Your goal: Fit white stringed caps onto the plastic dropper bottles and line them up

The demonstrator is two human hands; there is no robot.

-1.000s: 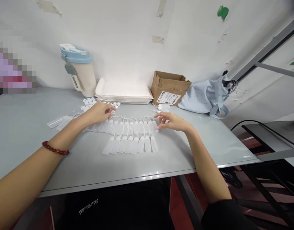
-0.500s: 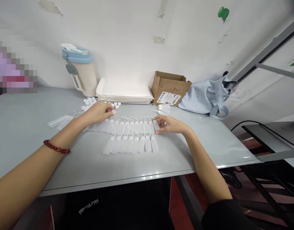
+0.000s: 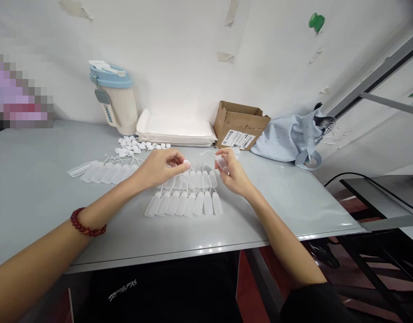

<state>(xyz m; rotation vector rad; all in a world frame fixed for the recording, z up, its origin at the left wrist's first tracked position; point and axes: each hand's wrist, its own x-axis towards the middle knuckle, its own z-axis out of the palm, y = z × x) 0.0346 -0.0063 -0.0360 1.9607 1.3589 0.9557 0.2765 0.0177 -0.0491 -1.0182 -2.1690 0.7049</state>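
Note:
My left hand [image 3: 159, 168] pinches a small round white cap [image 3: 186, 163] between thumb and fingertips. Facing it, my right hand [image 3: 233, 172] is closed around a small translucent plastic bottle [image 3: 222, 162], whose thin white tube or cord points left. Below and between the hands, several similar bottles [image 3: 189, 204] lie in a front row, with thin curved white strands at their tops. Behind them is a second row [image 3: 202, 179], partly covered by my left hand. More bottles [image 3: 105, 172] lie to the left, beside my left forearm.
Loose white caps [image 3: 142, 144] are piled near a cream tumbler with a blue lid [image 3: 120, 103]. A stack of white sheets or envelopes [image 3: 176, 130], a cardboard box [image 3: 241, 125] and a light blue cloth bag [image 3: 280, 137] stand along the wall. The grey table's front edge [image 3: 193, 252] is nearest me.
My left hand has moved right from the cap pile, carrying a white cap. My right hand has lifted a bottle from the right end of the back row and turned it.

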